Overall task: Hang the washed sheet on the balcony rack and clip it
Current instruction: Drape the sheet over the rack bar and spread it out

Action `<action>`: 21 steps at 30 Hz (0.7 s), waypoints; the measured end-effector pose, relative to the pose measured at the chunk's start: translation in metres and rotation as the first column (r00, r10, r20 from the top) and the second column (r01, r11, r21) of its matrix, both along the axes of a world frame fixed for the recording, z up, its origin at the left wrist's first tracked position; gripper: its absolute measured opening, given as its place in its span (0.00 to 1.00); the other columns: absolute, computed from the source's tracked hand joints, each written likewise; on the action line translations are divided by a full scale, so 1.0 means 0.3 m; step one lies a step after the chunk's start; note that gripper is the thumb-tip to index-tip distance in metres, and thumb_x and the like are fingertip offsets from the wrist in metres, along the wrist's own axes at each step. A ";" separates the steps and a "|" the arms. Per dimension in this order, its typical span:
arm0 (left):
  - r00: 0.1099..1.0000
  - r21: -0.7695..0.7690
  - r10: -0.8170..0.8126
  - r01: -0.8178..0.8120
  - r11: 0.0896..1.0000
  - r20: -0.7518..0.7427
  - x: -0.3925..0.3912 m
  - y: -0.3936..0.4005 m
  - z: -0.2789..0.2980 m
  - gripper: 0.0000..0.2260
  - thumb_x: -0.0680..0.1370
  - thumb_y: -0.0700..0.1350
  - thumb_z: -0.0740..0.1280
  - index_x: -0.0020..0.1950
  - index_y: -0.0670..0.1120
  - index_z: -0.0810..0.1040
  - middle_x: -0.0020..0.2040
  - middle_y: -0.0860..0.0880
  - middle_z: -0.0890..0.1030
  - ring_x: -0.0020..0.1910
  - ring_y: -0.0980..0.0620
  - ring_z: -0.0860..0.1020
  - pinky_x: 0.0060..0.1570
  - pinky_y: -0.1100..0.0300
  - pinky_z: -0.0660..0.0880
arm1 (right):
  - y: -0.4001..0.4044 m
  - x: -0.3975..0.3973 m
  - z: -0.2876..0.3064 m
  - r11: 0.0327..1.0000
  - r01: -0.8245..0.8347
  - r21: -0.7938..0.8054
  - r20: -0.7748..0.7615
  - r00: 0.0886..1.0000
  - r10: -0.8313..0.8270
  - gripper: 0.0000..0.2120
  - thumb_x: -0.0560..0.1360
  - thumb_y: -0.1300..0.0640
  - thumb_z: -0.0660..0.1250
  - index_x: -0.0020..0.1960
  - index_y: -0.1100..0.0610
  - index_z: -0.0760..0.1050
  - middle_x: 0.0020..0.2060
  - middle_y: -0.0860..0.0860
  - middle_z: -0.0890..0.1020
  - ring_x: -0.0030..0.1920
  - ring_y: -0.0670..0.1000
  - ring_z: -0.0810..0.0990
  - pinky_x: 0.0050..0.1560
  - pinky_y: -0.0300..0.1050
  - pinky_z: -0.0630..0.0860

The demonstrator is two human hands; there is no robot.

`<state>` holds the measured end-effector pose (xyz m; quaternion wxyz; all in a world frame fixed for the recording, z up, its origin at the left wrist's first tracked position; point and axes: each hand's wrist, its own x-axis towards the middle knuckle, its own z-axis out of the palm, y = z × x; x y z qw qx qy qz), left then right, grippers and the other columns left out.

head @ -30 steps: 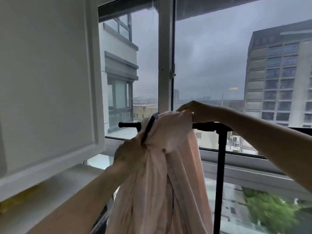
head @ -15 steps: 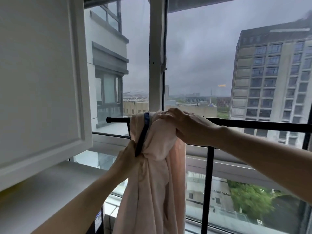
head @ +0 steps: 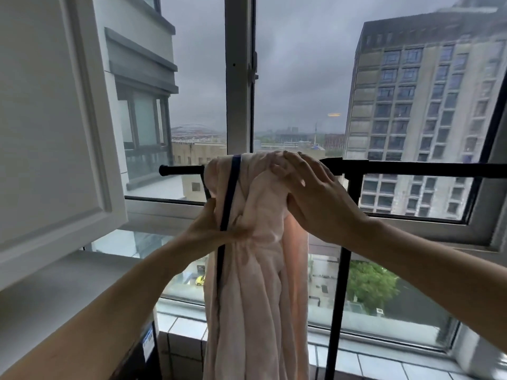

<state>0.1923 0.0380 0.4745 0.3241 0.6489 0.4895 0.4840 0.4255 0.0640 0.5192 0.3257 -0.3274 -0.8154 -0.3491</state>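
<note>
**Up on the bar: pink sheet bunched over the black rack, both hands on it**

Nearest the camera, two bare forearms reach up from the lower corners toward the middle of the view. Between them the pale pink sheet point(head: 255, 283) hangs in a thick, gathered bundle, folded over the rack's horizontal bar point(head: 411, 169) close to its left end and falling out of the bottom edge. A dark blue band point(head: 229, 196) runs down the left side of the cloth, from the top of the bar past the left hand.

The left hand point(head: 212, 229) grips the bundle below the bar, its fingers closed around the gathered fabric and the blue band; the cloth puckers where it is pinched. The right hand point(head: 312, 193) rests higher, on the right side of the bundle at bar height, its fingers point(head: 290, 163) slightly spread and curved over the top of the fabric, pressing rather than clamping it.

Just behind the right hand, the rack's black upright point(head: 340, 283) drops from the bar. To the left stand a white panelled door point(head: 49, 119) and a grey ledge point(head: 55, 292) below it.

Beyond the rack is the window point(head: 238, 78) with its white central post, then a tiled sill at the bottom. Farthest off lie tall grey buildings, green trees and a heavy overcast sky.
</note>
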 end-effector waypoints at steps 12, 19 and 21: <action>0.936 0.177 -0.135 0.080 0.981 0.325 -0.117 0.008 0.048 0.08 0.80 0.38 0.61 0.46 0.47 0.78 0.33 0.50 0.78 0.34 0.53 0.75 0.37 0.56 0.72 | -0.139 -0.256 -0.002 0.966 0.258 -0.018 -0.230 0.939 -0.255 0.18 0.79 0.46 0.53 0.51 0.57 0.75 0.57 0.54 0.74 0.59 0.58 0.69 0.60 0.55 0.68; 0.979 0.404 -0.142 0.073 0.912 0.144 -0.122 -0.013 0.073 0.15 0.80 0.41 0.64 0.66 0.52 0.74 0.46 0.51 0.81 0.38 0.52 0.80 0.36 0.56 0.77 | -0.149 -0.443 0.041 0.817 0.538 -0.208 -0.192 0.797 -0.573 0.28 0.76 0.33 0.52 0.52 0.56 0.76 0.52 0.53 0.79 0.55 0.57 0.74 0.49 0.56 0.67; 0.983 0.413 -0.133 0.071 0.908 0.123 -0.121 -0.003 0.075 0.17 0.79 0.38 0.64 0.67 0.50 0.74 0.46 0.51 0.81 0.40 0.50 0.80 0.35 0.55 0.77 | -0.137 -0.451 0.061 0.811 0.521 -0.268 -0.175 0.801 -0.573 0.18 0.76 0.41 0.59 0.52 0.56 0.73 0.53 0.52 0.78 0.57 0.57 0.72 0.48 0.54 0.65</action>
